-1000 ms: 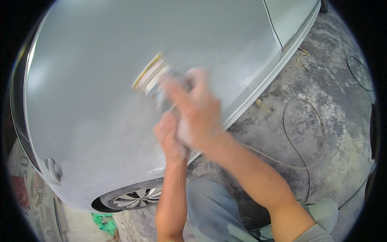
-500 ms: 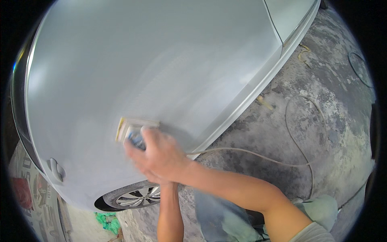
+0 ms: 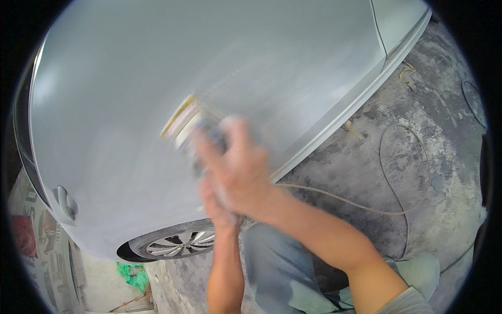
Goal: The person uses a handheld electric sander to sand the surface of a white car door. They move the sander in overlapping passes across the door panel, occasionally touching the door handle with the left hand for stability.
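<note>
The car panel [image 3: 172,63] looks smooth, hazy — the floor [image 3: 342,165] rough.

The bare right hand [image 3: 238,170], smeared by motion blur, reaches forward with its back turned up, two digits extended and spread apart in a downward grasp. Its bare right forearm [image 3: 308,222] slants in from the right, the elbow bent below a short grey fabric sleeve [image 3: 410,302]. The bare left hand [image 3: 217,201] sits close behind, nearer the body, fingers curled but too blurred to read its grip; the bare left forearm [image 3: 226,269] runs nearly straight to the wrist.
</note>
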Demonstrator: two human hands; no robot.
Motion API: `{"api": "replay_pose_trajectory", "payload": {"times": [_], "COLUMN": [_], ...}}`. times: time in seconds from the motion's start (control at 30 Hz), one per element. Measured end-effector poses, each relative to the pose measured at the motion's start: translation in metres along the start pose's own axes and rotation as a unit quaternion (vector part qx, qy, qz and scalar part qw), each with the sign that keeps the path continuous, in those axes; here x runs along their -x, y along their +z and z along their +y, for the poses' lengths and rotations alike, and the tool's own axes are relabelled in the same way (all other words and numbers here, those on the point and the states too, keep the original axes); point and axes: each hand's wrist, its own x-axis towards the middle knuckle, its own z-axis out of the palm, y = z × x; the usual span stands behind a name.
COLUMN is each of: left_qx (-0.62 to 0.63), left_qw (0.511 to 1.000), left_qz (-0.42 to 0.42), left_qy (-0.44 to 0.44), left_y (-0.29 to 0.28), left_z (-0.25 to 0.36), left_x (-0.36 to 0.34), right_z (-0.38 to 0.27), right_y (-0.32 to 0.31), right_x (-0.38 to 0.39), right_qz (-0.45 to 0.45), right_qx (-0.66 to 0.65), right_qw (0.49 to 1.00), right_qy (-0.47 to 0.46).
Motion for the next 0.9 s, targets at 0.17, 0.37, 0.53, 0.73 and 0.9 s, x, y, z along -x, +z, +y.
{"api": "replay_pose_trajectory", "payload": {"times": [0.17,0.37,0.53,0.73,0.9], "left_qx": [0.03,0.139,0.129,0.129,0.19], "left_qw": [0.986,0.989,0.99,0.983,0.981], "left_qz": [0.164,0.045,-0.001,0.134,-0.035], "left_qy": [-0.013,-0.033,-0.047,-0.006,-0.017], "left_y": [-0.046,0.0,0.0,-0.018,0.024], "left_z": [-0.014,0.006,0.01,-0.001,0.008], "left_x": [0.033,0.009,0.005,0.021,-0.015], "right_z": [-0.065,-0.019,-0.025,-0.043,0.013], "right_y": [0.044,0.012,0.014,0.03,-0.02], "right_x": [0.025,0.006,0.018,0.03,-0.015], "right_qz": [-0.154,-0.014,-0.055,-0.123,0.006], "right_qx": [-0.047,-0.022,-0.019,-0.01,0.021], "right_qw": [0.981,0.998,0.997,0.988,1.0], "right_qy": [-0.107,-0.057,-0.052,-0.097,-0.007]}}
